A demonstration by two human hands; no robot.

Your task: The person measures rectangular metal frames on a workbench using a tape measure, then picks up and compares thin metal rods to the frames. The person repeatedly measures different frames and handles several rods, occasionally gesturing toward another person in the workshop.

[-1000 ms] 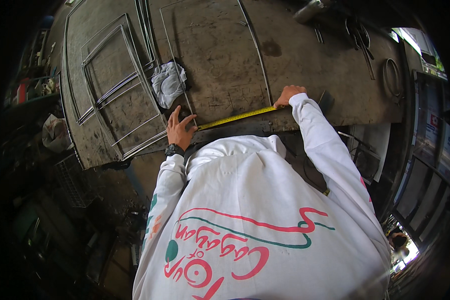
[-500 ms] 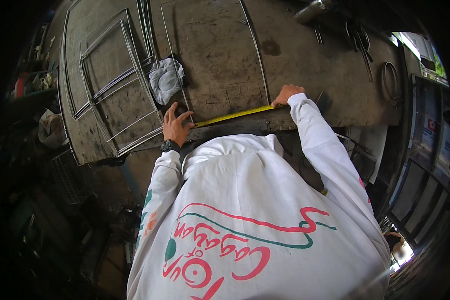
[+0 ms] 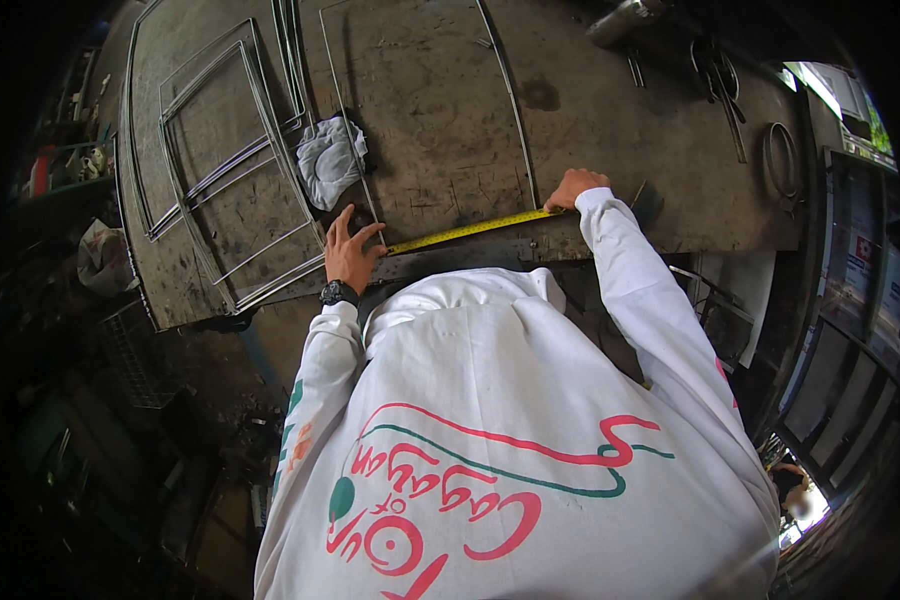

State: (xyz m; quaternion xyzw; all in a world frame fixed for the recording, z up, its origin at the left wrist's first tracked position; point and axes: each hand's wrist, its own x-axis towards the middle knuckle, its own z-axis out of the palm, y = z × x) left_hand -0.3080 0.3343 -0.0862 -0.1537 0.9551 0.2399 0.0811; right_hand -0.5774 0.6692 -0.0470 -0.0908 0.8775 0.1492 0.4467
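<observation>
A yellow tape measure [image 3: 467, 231] is held stretched along the near edge of the steel bench [image 3: 610, 120], and little has been changed over the last second beyond a slight shift of view. Its left end is pinned under the spread fingers of the left hand [image 3: 350, 250], beside a thin wire frame [image 3: 425, 110], while the right hand [image 3: 573, 187] is closed over the other end, so the measurement is judged to be mid-reading.

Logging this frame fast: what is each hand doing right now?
Left hand: open, fingers spread, pressing one end of the yellow tape measure onto the metal table.
Right hand: closed on the tape's other end.
</observation>
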